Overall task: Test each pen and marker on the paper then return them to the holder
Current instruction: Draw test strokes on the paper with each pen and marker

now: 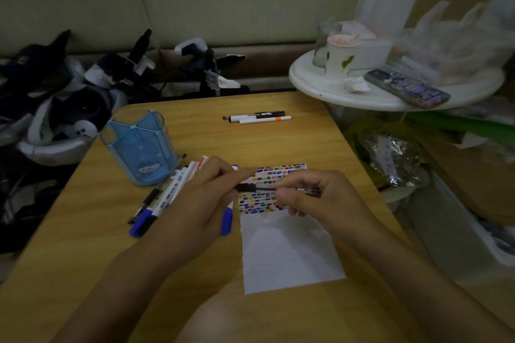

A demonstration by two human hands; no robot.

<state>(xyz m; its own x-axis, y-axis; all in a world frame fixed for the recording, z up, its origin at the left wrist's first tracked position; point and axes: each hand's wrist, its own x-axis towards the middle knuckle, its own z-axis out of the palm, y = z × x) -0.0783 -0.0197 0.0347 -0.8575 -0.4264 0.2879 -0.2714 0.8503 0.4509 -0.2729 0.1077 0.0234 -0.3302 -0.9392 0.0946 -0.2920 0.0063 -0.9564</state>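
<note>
A white paper (289, 253) lies on the wooden table (92, 245), its upper part filled with rows of coloured marks. Above those marks my right hand (320, 200) grips a black pen (267, 189) by its barrel. My left hand (206, 198) pinches the pen's black end, which may be its cap. A blue, see-through pen holder (139, 147) stands upright at the left with nothing visible inside. Several pens and markers (164, 198) with blue and black caps lie in a pile between the holder and my left hand. Two more markers (259, 117) lie side by side at the table's far edge.
A round white side table (320, 86) at the right carries a paper cup, a glass jar, a crumpled tissue and a phone. Dark gear and headsets crowd the floor left of the table. Bags and boxes sit to the right.
</note>
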